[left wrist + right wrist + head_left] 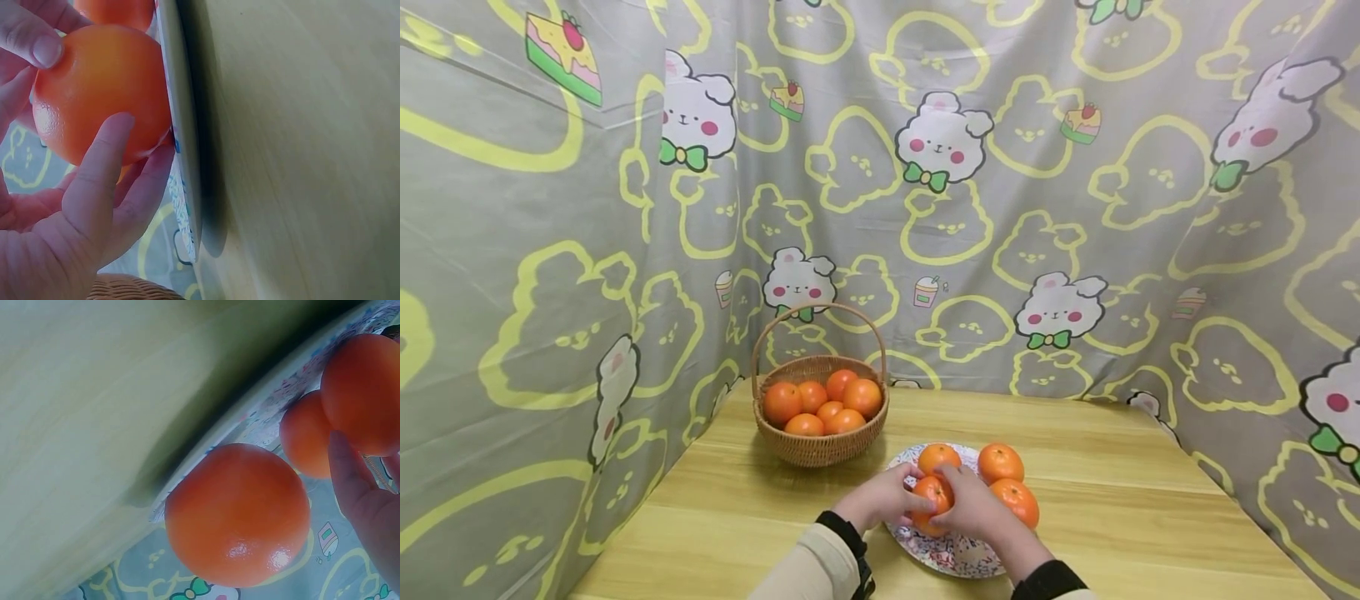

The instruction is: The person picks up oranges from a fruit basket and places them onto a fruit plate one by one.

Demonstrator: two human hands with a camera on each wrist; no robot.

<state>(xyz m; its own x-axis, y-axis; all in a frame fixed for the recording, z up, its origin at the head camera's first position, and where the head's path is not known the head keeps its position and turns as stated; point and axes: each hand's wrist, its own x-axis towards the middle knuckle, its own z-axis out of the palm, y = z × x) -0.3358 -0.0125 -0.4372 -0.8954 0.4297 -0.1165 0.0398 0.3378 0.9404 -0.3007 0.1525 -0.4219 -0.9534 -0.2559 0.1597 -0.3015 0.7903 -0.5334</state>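
Over a round patterned plate [917, 550], both hands hold one orange mandarin [937, 492] between them. My left hand [887, 498] grips its left side, and my right hand [976, 505] grips its right side. The left wrist view shows the held mandarin [103, 94] low against the plate's rim [181, 125], with fingers of both hands around it. Behind it on the plate sits another mandarin [938, 457]. To the right of my right hand are two more, a far mandarin [1000, 463] and a nearer mandarin [1017, 502]. Fingers partly hide the held fruit's lower part.
A woven basket [822, 450] with a tall handle stands at the back left, holding several mandarins [784, 404]. The wooden table [1120, 500] is bounded by a grey patterned curtain [865, 192] at the back and sides.
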